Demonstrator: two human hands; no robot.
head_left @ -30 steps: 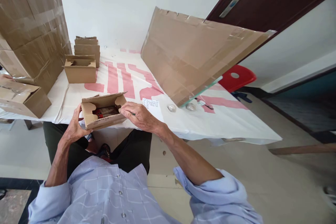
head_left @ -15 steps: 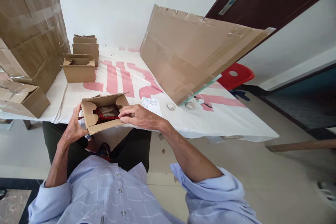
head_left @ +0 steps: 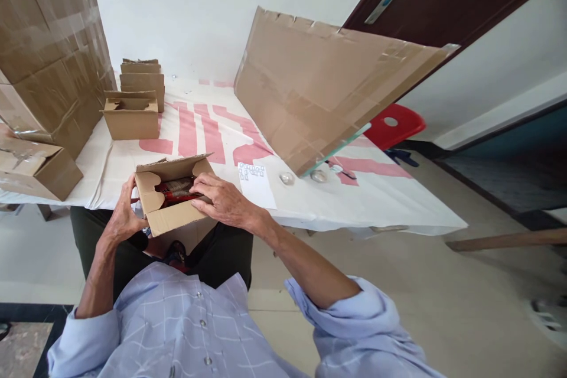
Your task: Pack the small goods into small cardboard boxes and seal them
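A small cardboard box (head_left: 177, 217) is tilted towards me at the table's front edge, its top open. Inside lie red packets (head_left: 179, 189) with a brownish patch; their exact kind I cannot make out. My left hand (head_left: 124, 212) grips the left end of the box, thumb underneath and fingers up the side. At the right end, my right hand (head_left: 221, 198) is closed over the near rim. Its fingertips reach inside beside the packets, and the thumb lies against the near wall.
Open small boxes (head_left: 132, 124) stand in a row at the back left, beside a large taped carton stack (head_left: 57, 59). A closed box (head_left: 39, 168) sits at far left. A big cardboard sheet (head_left: 319, 88) leans across the table, near a printed paper (head_left: 257, 189) and clear tape rolls (head_left: 287, 178).
My right hand has shifted left and further over the box opening. The near wall of the box has tipped outward and shows more of its face. My left hand keeps its hold.
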